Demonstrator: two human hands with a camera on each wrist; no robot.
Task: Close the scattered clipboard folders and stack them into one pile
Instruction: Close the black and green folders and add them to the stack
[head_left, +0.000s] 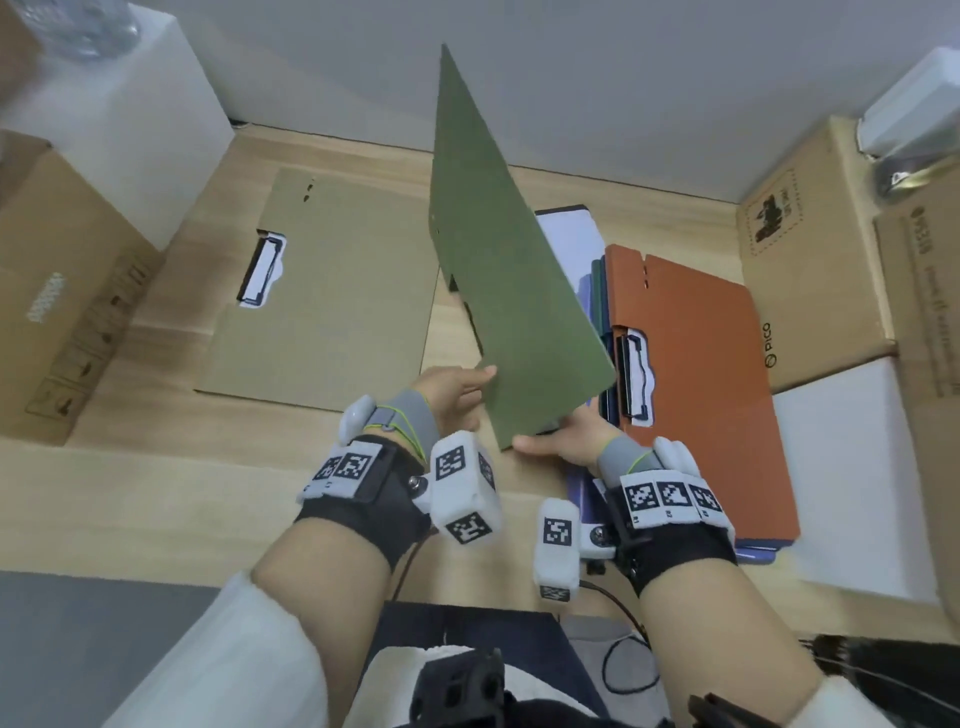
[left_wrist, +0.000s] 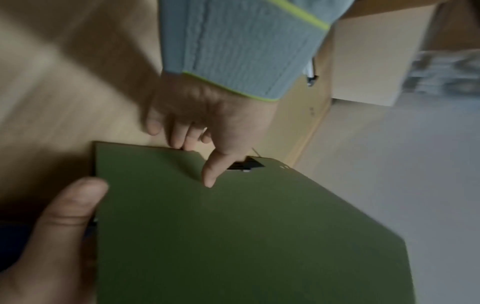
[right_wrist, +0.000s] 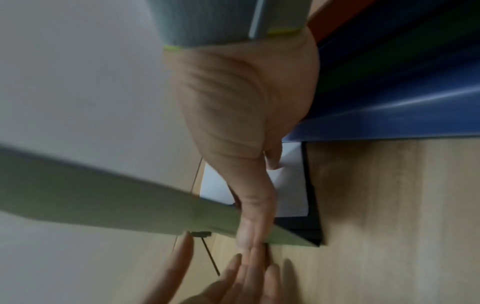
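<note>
Green folder: the green folder (head_left: 511, 260) is held up off the counter (head_left: 156, 499), tilted steeply on edge, between the tan folder and the pile.
Left hand: the left hand (head_left: 457, 397) grips the folder's near left edge, thumb on the top face and fingers curled underneath.
Right hand: the right hand (head_left: 566, 441) holds the near bottom corner, thumb laid along the green face; the other fingers are behind the board, and I cannot tell how tightly they close.
Pile: at the right, the orange folder (head_left: 696, 374) lies closed on top of blue and green ones, its clip showing through the cut-out; the pile is just beside the right hand.
Tan folder: the tan folder (head_left: 332, 296) lies flat and closed at the left, well apart from the pile.
Handling: the green folder looks like a thin, stiff board, light, and holds its shape when gripped at one end only. The matte cover should not slip much. The clip end probably carries the weight.
Where to hold: I would take it by the two long edges, both hands, so the cover stays shut as it goes down.
Risk: lowered off-square, it could slide off the orange cover.
Surroundings: cardboard boxes (head_left: 810, 249) crowd both ends of the counter.
</note>
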